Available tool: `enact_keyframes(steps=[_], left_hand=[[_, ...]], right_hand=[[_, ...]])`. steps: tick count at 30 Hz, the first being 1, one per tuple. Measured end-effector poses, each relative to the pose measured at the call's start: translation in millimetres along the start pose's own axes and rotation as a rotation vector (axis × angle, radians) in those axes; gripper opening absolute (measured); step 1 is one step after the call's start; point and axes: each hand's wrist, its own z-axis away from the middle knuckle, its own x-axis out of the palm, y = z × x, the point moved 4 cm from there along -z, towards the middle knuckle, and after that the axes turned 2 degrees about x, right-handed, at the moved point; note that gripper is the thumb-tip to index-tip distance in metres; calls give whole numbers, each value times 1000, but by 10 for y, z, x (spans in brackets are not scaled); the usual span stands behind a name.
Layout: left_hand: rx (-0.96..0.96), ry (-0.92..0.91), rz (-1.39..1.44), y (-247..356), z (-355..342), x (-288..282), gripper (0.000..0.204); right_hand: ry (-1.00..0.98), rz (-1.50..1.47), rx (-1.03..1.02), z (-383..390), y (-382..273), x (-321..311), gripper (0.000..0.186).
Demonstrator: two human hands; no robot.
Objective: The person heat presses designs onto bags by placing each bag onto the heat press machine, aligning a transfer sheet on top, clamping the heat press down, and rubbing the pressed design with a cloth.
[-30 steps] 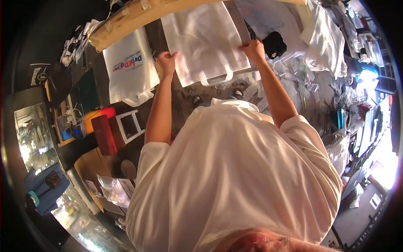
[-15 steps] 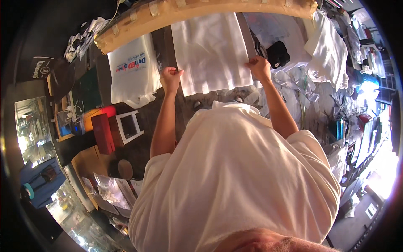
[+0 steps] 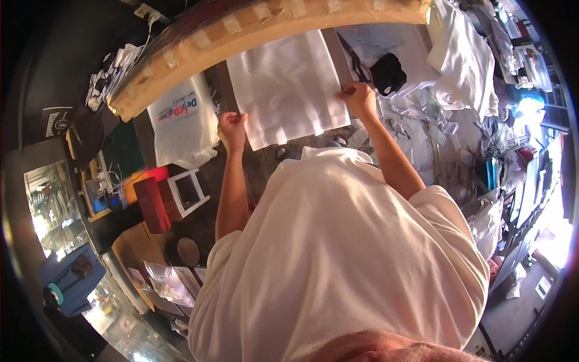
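A white cloth panel (image 3: 289, 84) lies flat in front of me, its far end passing under a long tan padded bar (image 3: 271, 23). At its left edge, near the lower corner, my left hand (image 3: 231, 130) pinches the side with closed fingers. Opposite, my right hand (image 3: 360, 99) grips the right edge between thumb and fingers. The near hem hangs toward me with slight ripples. Left of the cloth sits a stack of white printed bags (image 3: 181, 136). To the right of it, beyond my right hand, is a black cloth item (image 3: 388, 73).
White fabric (image 3: 461, 57) drapes at the upper right. Loose white scraps (image 3: 410, 130) litter the floor on the right. A white frame (image 3: 188, 192) and a dark red box (image 3: 152, 205) stand to the left. A wall socket (image 3: 146, 11) shows at the top.
The view has turned slightly, so the surroundings shift and tilt. Both hands stay at the cloth's side edges, and the cloth keeps nearly the same place under the bar.
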Motion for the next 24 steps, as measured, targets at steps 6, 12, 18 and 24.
enact_keyframes(steps=[6,12,18,24], left_hand=[[-57,35,46,35,92,0,37],[633,-227,-233,906,624,200,76],[534,-502,-408,1288,915,604,115],[479,-513,-380,1082,848,661,114]], right_hand=[[-9,-18,-31,-19,17,-13,30],[69,-317,146,-833,285,-280,24],[-11,-1061,537,-2118,938,64,18],[320,-1001,487,-2360,570,54,20]])
